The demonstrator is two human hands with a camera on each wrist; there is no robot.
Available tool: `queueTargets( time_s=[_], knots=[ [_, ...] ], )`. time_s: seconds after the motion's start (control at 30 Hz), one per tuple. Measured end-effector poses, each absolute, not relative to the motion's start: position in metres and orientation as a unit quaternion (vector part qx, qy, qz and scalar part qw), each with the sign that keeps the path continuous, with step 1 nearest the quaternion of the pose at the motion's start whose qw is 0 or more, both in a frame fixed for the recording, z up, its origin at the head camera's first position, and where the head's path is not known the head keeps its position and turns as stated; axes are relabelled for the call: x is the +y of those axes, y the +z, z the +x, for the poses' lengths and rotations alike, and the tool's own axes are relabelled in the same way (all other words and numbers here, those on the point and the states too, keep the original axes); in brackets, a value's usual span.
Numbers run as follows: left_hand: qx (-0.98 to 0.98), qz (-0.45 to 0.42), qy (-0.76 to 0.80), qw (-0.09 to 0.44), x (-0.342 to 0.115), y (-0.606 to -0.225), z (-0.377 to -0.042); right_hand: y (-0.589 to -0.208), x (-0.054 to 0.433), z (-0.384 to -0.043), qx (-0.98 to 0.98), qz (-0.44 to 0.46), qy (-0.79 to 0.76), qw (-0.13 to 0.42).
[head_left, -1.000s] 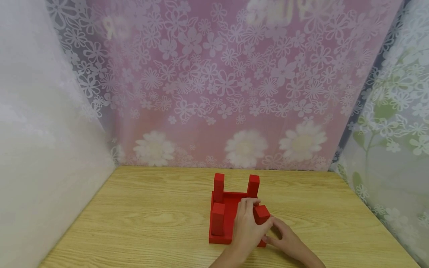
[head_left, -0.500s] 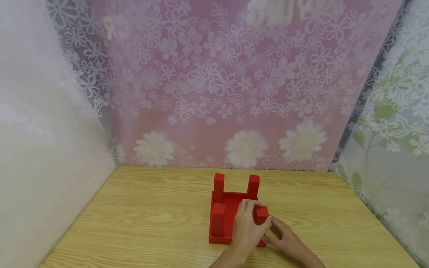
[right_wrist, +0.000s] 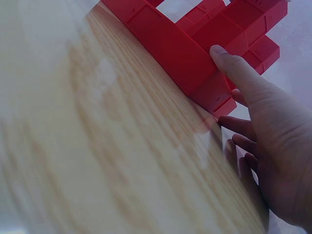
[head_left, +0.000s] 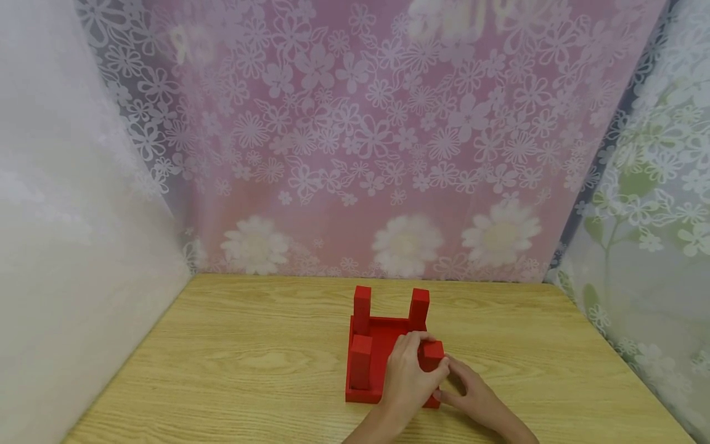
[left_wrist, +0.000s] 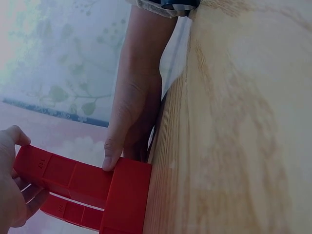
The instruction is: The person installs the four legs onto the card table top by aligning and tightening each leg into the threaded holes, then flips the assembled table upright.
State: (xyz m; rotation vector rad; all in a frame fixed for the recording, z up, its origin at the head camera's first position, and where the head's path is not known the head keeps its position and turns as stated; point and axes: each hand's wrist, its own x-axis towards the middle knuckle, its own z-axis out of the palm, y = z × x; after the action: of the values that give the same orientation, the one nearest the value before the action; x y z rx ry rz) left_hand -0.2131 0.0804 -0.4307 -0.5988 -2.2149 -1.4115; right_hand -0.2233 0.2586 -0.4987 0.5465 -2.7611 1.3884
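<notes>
A shallow red tray-like base lies on the table, with square red posts standing upright at its corners. My left hand holds the upper part of the near right post, thumb on one side and fingers on the other. In the left wrist view this numbered post stands with its foot at the base's corner. My right hand grips that same corner of the base from the right. In the right wrist view its thumb presses the base's side near the post's foot, and the fingers reach round the corner.
Other red posts stand at the near left, far left and far right corners. The wood-grain table is bounded at the back by a pink flowered curtain, with pale sheets at both sides.
The near right post has turned a little in my left hand, so its top now lines up squarely with the base. Right hand and base have hardly moved.
</notes>
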Motion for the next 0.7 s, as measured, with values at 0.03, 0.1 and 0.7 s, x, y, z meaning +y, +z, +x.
queueTargets(
  time_s=[0.03,0.1,0.7],
  knots=[
    [-0.801,-0.217,-0.510,0.224,0.0806,-0.4311,-0.2133,-0.4988,0.2587,-0.2237,-0.881,0.175,0.440,0.002],
    [-0.800,-0.217,-0.510,0.229,0.0810,-0.4317,-0.2136,-0.4990,0.2590,-0.2240,-0.883,0.176,0.435,0.006],
    [-0.805,-0.215,-0.496,0.244,0.0832,-0.4317,-0.2130,-0.5021,0.2609,-0.2252,-0.877,0.188,0.443,0.008]
  ],
)
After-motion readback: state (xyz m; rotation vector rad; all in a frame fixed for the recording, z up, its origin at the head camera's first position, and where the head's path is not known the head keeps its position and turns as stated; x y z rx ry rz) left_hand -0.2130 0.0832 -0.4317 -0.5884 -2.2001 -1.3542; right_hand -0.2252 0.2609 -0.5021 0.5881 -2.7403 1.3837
